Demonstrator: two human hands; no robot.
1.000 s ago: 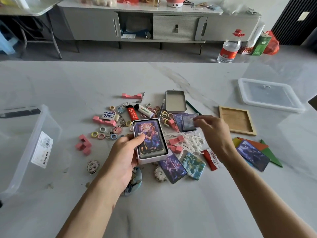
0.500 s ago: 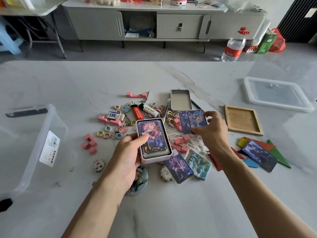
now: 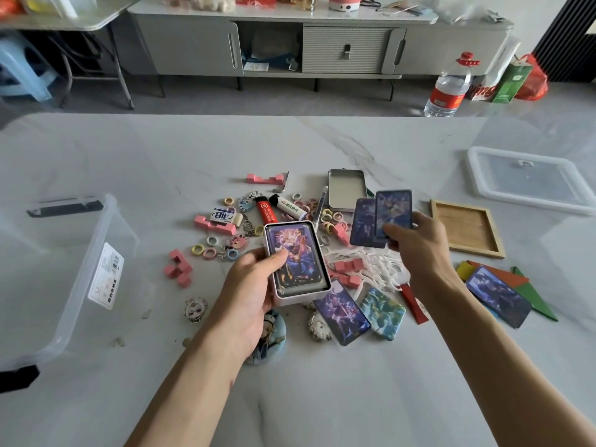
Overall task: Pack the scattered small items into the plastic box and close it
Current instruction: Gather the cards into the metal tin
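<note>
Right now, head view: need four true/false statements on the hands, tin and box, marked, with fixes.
1. The left hand holds the card tin. True.
2. The right hand is empty. False: it pinches two cards.
3. The tin lid lies on the table, hollow side up. True.
4. The box lid sits on the plastic box. False: it lies apart on the table's right; the box stands open at left.
</note>
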